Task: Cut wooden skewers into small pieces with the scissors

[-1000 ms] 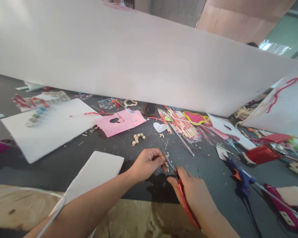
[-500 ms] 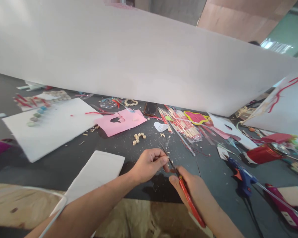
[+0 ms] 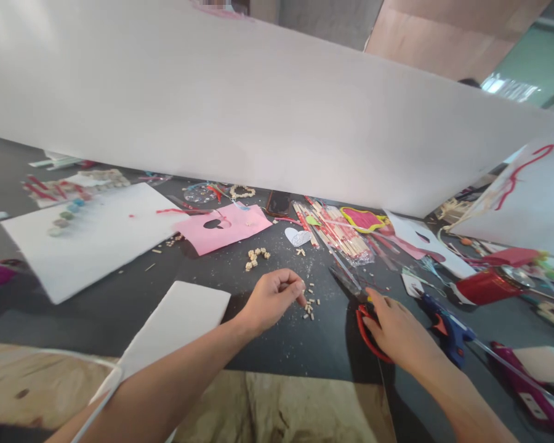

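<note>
Thumb and fingers of my left hand (image 3: 273,298) are pinched together above the dark tabletop; whatever is between them is too small to make out. Just right of those fingertips lie several short cut pieces of stick (image 3: 309,307). Over to the right, my right hand (image 3: 394,326) holds red-handled scissors (image 3: 368,335) low at the table, their blades pointing away and to the left. A small cluster of pale wooden bits (image 3: 253,258) sits beyond my left hand. The white paper heart (image 3: 298,237) lies farther back.
Bundled sticks with red ends (image 3: 337,231) lie in plastic at the back, near pink paper (image 3: 224,227) with a cut-out. At right are a blue glue gun (image 3: 450,329) and a red can (image 3: 492,286). White board (image 3: 180,320) lies under my left forearm. A tall white panel (image 3: 258,104) stands behind.
My right hand has moved the scissors away from my left hand, rightward and down toward the table. The short cut pieces now show uncovered. My left hand has shifted slightly left, still pinched.
</note>
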Tool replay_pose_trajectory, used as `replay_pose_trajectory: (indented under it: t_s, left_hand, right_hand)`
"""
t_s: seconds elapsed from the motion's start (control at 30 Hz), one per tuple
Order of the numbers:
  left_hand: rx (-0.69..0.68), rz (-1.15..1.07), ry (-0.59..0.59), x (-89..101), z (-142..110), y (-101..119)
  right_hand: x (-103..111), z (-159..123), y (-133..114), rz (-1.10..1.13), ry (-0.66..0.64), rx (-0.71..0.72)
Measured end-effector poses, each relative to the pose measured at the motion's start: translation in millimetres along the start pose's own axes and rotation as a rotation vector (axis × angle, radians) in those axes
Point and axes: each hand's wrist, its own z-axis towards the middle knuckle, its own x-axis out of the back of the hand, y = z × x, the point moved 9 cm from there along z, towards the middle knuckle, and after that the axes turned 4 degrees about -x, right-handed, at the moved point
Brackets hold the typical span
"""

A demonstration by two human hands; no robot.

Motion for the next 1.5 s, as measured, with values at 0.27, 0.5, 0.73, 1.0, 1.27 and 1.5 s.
replay_pose_trajectory:
  t_s: [0.27,0.5,0.73,1.0,1.27,1.5]
  left_hand:
    - [0.014,-0.06,0.083,7.4,5,-9]
    - [0.006,-0.055,0.063,5.0,6,-11]
    - [0.011,-0.065,0.047,3.0,7,-12]
    - [0.004,-0.041,0.054,4.2,8,-14]
    - [0.016,-0.009,0.057,6.4,7,-13]
    - [0.003,-0.003,0.046,4.0,5,-10]
  right_hand:
    - [22,17,2,-0.083,-0.047,-0.013]
    - [34,84,-37,-0.025,0.021,0.077]
    - [4,135,-51,-0.07,-0.057,0.047]
    - [-8,143,-45,-0.11,-0.12,-0.018]
    - [-5,142,-45,-0.071,-0.119,-0.007]
    - [1,135,-33,-0.035,-0.086,0.046]
